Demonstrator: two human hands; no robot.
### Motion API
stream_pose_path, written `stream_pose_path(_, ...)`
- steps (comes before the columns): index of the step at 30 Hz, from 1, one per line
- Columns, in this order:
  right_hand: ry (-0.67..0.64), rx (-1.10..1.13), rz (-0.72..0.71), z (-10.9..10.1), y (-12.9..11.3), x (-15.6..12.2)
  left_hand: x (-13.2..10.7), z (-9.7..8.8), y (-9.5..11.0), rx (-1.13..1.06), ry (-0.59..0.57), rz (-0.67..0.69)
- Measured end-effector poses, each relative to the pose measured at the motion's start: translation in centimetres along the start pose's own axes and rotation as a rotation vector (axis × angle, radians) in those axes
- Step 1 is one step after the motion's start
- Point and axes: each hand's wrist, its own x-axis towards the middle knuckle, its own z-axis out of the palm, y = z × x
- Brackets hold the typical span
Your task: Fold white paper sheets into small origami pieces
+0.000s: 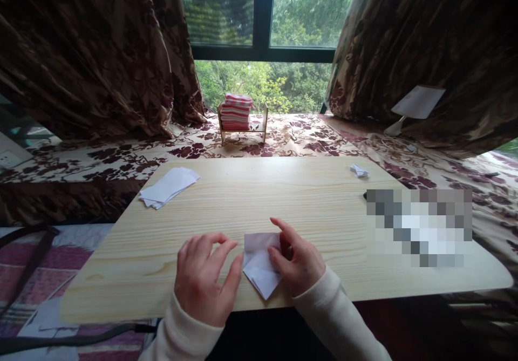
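A partly folded white sheet of paper (260, 264) lies near the front edge of a light wooden table (251, 199). My left hand (206, 277) rests just left of it, fingers curled, thumb touching the paper's left edge. My right hand (297, 261) presses on the paper's right side, thumb and fingers pinching a fold, index finger raised. Both sleeves are cream-coloured.
A small stack of white paper sheets (168, 187) lies at the table's far left. A small folded paper piece (359, 171) sits at the far right. A blurred patch covers the table's right side. Behind, a wooden rack holds striped cloths (237, 113) before a window; curtains hang at both sides.
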Motion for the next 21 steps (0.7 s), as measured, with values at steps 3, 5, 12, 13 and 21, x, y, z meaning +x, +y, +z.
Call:
stream_pose_path(3, -0.018, -0.015, 0.001, 0.0, 0.0, -0.1, 0.4, 0.8, 0.1, -0.078, -0.042, 0.090)
stream_pose_path(5, -0.012, -0.008, -0.008, 0.1, 0.0, -0.3, 0.1, 1.6, 0.6, -0.081, -0.139, 0.102)
stream_pose_path(12, 0.131, -0.143, -0.039, -0.5, 0.1, -1.3, -0.6, 3.0, 0.7, 0.023, -0.226, 0.104)
stream_pose_path(13, 0.115, -0.170, -0.042, -0.6, 0.1, -1.4, -0.6, 3.0, 0.6, 0.026, -0.227, 0.109)
stream_pose_path(21, 0.117, -0.219, -0.080, -0.1, -0.3, -1.3, -0.6, 3.1, 0.6, 0.061, -0.229, 0.128)
